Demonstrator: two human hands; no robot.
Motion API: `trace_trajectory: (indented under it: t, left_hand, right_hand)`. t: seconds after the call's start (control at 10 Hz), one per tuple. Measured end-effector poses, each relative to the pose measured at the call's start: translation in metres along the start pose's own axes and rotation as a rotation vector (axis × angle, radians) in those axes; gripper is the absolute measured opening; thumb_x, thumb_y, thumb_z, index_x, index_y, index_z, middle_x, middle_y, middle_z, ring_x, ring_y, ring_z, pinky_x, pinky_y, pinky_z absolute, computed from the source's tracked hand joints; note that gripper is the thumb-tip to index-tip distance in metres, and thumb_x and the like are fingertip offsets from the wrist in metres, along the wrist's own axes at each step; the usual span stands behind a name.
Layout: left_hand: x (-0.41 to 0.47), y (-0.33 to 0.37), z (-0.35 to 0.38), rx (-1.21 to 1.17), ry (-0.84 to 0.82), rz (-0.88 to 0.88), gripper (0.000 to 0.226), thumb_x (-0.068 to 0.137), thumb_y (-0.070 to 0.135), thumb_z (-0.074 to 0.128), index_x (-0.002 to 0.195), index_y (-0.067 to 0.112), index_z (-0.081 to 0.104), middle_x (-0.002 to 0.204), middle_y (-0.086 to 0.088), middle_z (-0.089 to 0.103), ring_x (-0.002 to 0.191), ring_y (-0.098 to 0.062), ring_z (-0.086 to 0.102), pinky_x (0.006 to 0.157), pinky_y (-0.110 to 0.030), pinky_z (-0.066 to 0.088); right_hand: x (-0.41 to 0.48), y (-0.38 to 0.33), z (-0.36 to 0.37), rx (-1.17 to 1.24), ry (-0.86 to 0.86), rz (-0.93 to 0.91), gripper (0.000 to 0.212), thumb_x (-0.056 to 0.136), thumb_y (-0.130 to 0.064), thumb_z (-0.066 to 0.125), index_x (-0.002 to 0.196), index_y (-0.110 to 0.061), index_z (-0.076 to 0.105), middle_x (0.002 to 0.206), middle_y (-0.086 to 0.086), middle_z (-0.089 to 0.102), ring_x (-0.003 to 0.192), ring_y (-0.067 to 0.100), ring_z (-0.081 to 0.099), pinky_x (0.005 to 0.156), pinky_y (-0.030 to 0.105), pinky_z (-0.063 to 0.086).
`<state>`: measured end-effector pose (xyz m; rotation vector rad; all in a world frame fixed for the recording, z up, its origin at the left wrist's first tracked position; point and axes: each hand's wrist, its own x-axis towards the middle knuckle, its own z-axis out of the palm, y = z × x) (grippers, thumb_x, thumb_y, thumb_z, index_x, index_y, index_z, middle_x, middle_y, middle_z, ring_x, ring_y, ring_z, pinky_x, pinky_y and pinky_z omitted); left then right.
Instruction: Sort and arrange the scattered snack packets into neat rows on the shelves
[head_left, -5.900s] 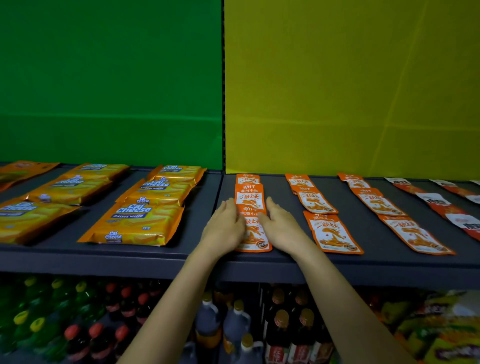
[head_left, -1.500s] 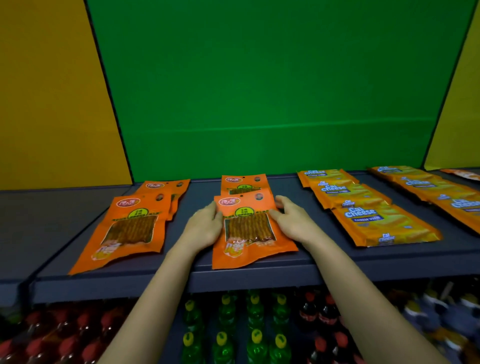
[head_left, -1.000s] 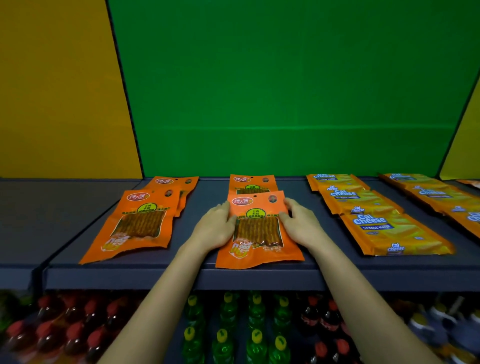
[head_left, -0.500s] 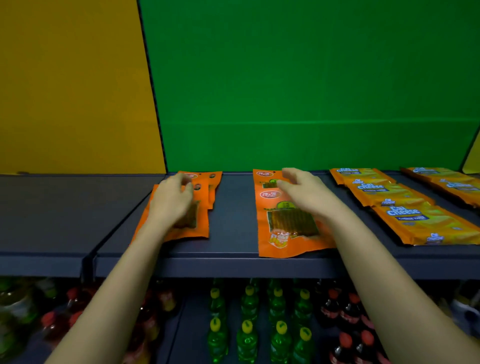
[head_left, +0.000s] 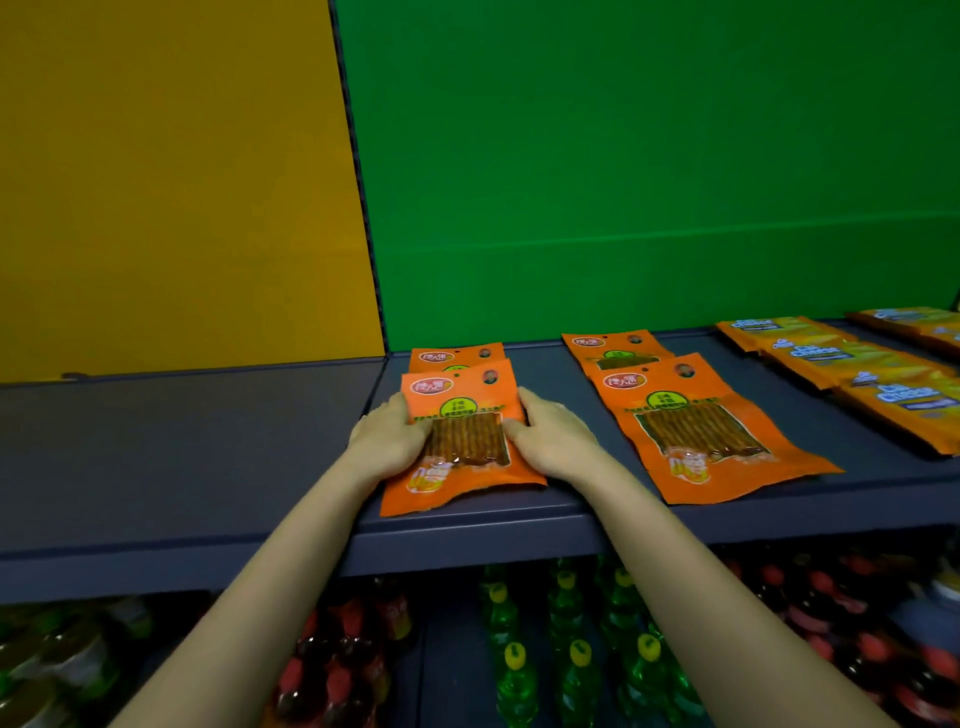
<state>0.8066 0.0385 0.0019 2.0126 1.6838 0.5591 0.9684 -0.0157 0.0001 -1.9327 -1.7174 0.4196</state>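
two back panels fill the upper view: a green panel (head_left: 649, 156) on the right and a yellow panel (head_left: 171, 182) on the left, meeting at a dark slanted seam. below them runs a dark shelf (head_left: 571, 525), with a joint in the board just left of the hands. left of that joint a wide stretch of dark board (head_left: 182, 457) reaches to the frame's edge.

under the shelf stand rows of bottles (head_left: 571, 660), green with yellow caps in the middle, darker with red caps to either side.

at far right, yellow wafer packets (head_left: 857, 369) lie in overlapping columns running front to back. next to them, apart by a strip of shelf, is a large orange packet (head_left: 696, 431) with a second orange packet (head_left: 613, 345) tucked behind it. its lower edge lies close to the shelf's front lip.

the held packet (head_left: 462, 395) lies flat on the shelf just right of the joint, its bottom corner near the front lip and its top overlapping a rear packet (head_left: 457, 356) that reaches the green panel's foot. a band of bare shelf separates it from the orange pair on the right.

the left hand (head_left: 387, 441) grips the held packet's left edge and the right hand (head_left: 553, 441) grips its right edge, thumbs on its face, fingers along its sides. whether the fingers pass beneath cannot be told.
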Motion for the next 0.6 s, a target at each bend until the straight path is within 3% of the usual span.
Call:
trace_trajectory:
  t: [0.1, 0.4, 0.5, 0.6]
  left_hand:
    - [0.003, -0.001, 0.002, 0.079, 0.035, 0.039, 0.044, 0.097, 0.029, 0.039, 0.137, 0.010, 0.034, 0.138, -0.015, 0.048, 0.126, -0.033, 0.046, 0.106, -0.039, 0.035]
    - [0.007, -0.007, 0.006, 0.123, 0.077, 0.102, 0.031, 0.097, 0.027, 0.041, 0.118, 0.005, 0.047, 0.130, -0.016, 0.051, 0.121, -0.031, 0.045, 0.101, -0.039, 0.034]
    - [0.005, -0.004, 0.006, 0.048, 0.100, 0.159, 0.047, 0.097, 0.023, 0.042, 0.139, 0.004, 0.033, 0.152, -0.017, 0.028, 0.141, -0.030, 0.023, 0.115, -0.038, 0.018]
    - [-0.006, -0.002, -0.006, 0.017, 0.247, 0.250, 0.059, 0.097, 0.024, 0.043, 0.148, 0.009, 0.018, 0.158, -0.010, 0.010, 0.147, -0.023, 0.006, 0.119, -0.038, 0.008]
  right_hand:
    - [0.001, 0.001, 0.001, -0.011, -0.009, 0.012, 0.047, 0.098, -0.034, 0.037, 0.143, -0.020, 0.033, 0.142, 0.005, 0.048, 0.130, 0.027, 0.044, 0.106, 0.040, 0.036]
    - [0.002, 0.002, 0.002, -0.104, 0.002, -0.009, 0.053, 0.099, -0.036, 0.037, 0.147, -0.017, 0.026, 0.152, 0.004, 0.033, 0.139, 0.024, 0.030, 0.112, 0.040, 0.025]
    - [0.002, 0.002, 0.000, 0.019, 0.026, -0.007, 0.054, 0.098, -0.033, 0.040, 0.147, -0.016, 0.026, 0.156, 0.002, 0.020, 0.143, 0.023, 0.020, 0.115, 0.038, 0.019]
    - [-0.004, 0.002, -0.016, 0.145, 0.088, -0.020, 0.052, 0.097, -0.023, 0.044, 0.146, -0.015, 0.029, 0.157, 0.003, 0.017, 0.145, 0.021, 0.016, 0.117, 0.034, 0.015]
